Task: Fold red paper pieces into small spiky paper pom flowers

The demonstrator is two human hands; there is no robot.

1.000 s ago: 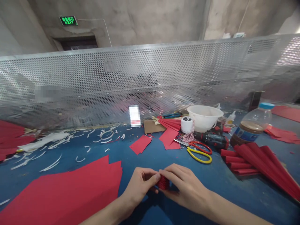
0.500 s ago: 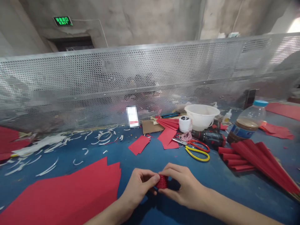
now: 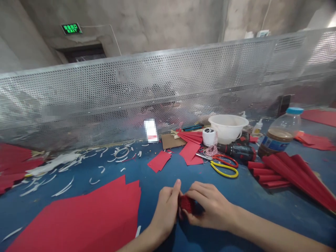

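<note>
Low in the middle of the head view, both my hands meet over a small pleated red paper piece (image 3: pixel 187 203) on the blue table (image 3: pixel 157 175). My left hand (image 3: pixel 166 210) presses against its left side with the fingers held together and straight. My right hand (image 3: pixel 210 206) curls round its right side, fingertips pinching the folds. Most of the paper piece is hidden between the fingers.
A stack of red paper sheets (image 3: pixel 78 217) lies at the left. Folded red fans (image 3: pixel 291 175) lie at the right beside a plastic bottle (image 3: pixel 278 133). Scissors (image 3: pixel 223 166), a white bowl (image 3: pixel 228 127), a thread spool (image 3: pixel 209 137) and white paper scraps (image 3: pixel 65 164) lie farther back, before a perforated metal screen (image 3: pixel 168 94).
My left hand has turned from a curled pinch to straight fingers pressed against the red piece. Both hands shifted slightly right and nearer. The view tilted a little.
</note>
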